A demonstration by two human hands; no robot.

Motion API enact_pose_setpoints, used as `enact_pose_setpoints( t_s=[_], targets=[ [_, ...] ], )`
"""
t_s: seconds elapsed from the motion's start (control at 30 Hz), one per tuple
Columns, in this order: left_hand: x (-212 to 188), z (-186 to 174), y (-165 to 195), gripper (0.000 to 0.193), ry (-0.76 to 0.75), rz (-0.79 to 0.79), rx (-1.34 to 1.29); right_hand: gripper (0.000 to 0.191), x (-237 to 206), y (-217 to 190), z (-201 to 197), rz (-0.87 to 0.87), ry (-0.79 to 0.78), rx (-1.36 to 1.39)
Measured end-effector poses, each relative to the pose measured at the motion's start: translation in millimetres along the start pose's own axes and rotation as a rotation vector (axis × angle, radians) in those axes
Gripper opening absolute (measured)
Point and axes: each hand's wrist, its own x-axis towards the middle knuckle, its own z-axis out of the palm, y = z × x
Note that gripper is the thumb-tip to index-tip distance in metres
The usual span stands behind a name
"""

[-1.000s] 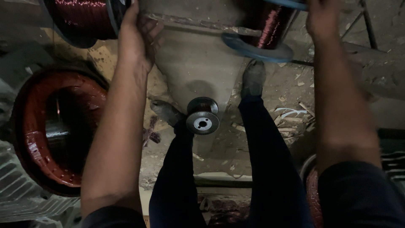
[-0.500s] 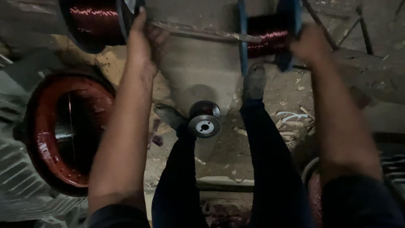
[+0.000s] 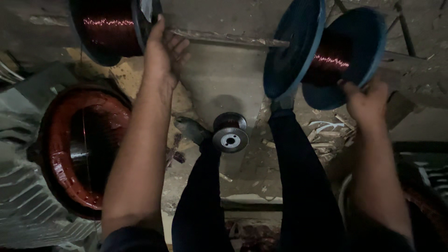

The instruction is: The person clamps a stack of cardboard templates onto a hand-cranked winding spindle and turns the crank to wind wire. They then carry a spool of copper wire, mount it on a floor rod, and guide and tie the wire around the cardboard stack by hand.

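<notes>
Head view: two wire spools held up on a rod

The left hand (image 3: 163, 56) presses flat against the flange of the dark spool (image 3: 112, 28). The right hand (image 3: 366, 100) grips the blue spool (image 3: 326, 56) by its outer rim. A small reel (image 3: 230, 133) lies between the legs.

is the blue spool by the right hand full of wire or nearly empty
Nearly empty: the blue spool shows only a thin band of reddish wire deep between its wide flanges.
</notes>
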Motion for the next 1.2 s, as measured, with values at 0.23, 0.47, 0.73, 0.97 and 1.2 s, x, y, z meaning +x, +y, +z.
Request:
enact_pose_setpoints(
  t_s=[0.23, 0.47, 0.73, 0.97, 1.2],
  targets=[
    [5, 3, -2, 0.102, -0.029, -0.022, -0.061, 0.042, -9, -10, -9, -0.267, 0.023, -0.019],
    [0, 7, 3, 0.103, -0.022, -0.031, -0.014, 0.024, -30, -46, 35, -0.473, -0.026, -0.09],
    [-4, 8, 2, 0.096, 0.081, 0.055, -0.003, 0.021, -71, -104, 106, -0.892, -0.02, 0.188],
    [-9, 3, 2, 0.106, 0.037, 0.093, 0.103, 0.024, -87, -130, 137, -0.883, -0.037, 0.242],
    [-4, -6, 4, 0.126, -0.133, -0.023, 0.222, 0.026, -82, -131, 146, -0.935, -0.079, 0.331]
  ],
)
